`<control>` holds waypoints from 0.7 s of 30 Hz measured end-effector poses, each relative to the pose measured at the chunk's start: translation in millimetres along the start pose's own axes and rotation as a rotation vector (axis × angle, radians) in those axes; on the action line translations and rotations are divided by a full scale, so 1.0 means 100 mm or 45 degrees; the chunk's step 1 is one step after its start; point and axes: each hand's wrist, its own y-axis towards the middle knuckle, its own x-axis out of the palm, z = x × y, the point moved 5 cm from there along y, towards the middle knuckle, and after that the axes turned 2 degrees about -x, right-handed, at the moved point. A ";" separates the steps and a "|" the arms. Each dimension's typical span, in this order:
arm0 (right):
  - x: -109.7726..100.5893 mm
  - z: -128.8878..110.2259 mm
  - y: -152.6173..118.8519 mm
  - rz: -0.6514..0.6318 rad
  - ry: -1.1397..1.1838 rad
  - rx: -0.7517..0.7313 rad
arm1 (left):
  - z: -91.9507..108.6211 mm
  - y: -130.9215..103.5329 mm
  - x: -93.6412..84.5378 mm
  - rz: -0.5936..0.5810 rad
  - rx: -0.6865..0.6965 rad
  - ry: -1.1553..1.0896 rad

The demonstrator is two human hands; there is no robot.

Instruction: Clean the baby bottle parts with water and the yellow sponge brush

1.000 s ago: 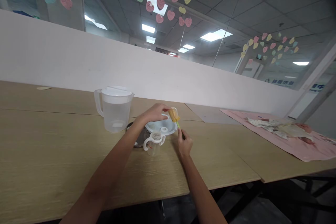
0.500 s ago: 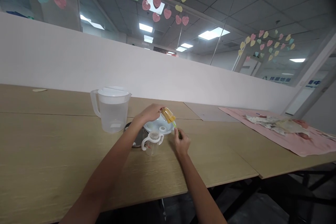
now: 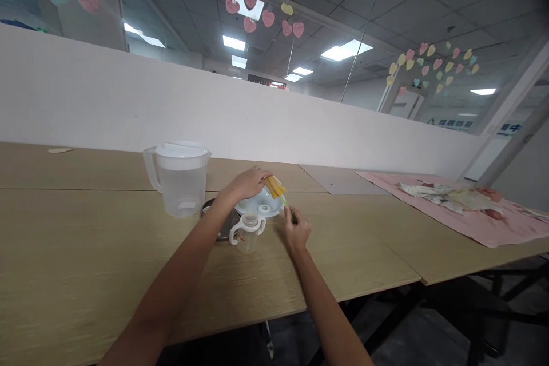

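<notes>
One small brush with an orange sponge head [image 3: 274, 186] and a thin green handle [image 3: 286, 206] is held slanting above a pale blue bowl [image 3: 253, 206]. The left hand [image 3: 246, 182] is closed around the sponge head from the upper left, fingers pinching it. The right hand [image 3: 295, 231] is closed on the lower end of the handle, just right of the bowl. So the brush spans the gap between the two hands, its head higher and further from the person.

Inside the bowl lies one small white ring-shaped part [image 3: 264, 209]. Touching the bowl's near edge stands one clear baby bottle with two white handles [image 3: 247, 233], upright and uncapped. A dark round lid or dish [image 3: 218, 227] lies partly under the left forearm. One translucent lidded jug [image 3: 180, 178] stands to the left, near the bowl.

All rest on a long light-wood bench [image 3: 86, 251] backed by a white partition [image 3: 128, 103]. Far right lies one pink mat [image 3: 463, 214] with crumpled cloths on it. Above, glass walls carry many paper hearts [image 3: 268, 17], under a grey ceiling with lit panels.
</notes>
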 end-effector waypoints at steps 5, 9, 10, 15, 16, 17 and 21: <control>0.00 -0.04 -0.02 -0.006 0.032 -0.044 | -0.11 0.03 0.06 -0.078 -0.066 0.088; 0.03 -0.04 -0.04 -0.033 0.021 -0.050 | -0.07 -0.02 -0.04 -0.059 -0.253 0.140; 0.03 -0.03 -0.04 -0.040 0.018 -0.051 | -0.05 -0.04 -0.06 -0.062 -0.283 0.145; 0.02 -0.01 -0.02 -0.019 0.001 -0.037 | 0.03 -0.09 -0.11 -0.085 -0.282 0.157; 0.01 -0.01 -0.02 -0.007 0.006 -0.037 | 0.04 -0.09 -0.11 -0.090 -0.258 0.148; 0.01 -0.01 -0.01 0.005 0.015 -0.037 | 0.05 -0.09 -0.11 -0.099 -0.225 0.130; -0.01 0.02 0.00 0.042 0.039 -0.034 | 0.08 -0.06 -0.09 -0.117 -0.038 -0.040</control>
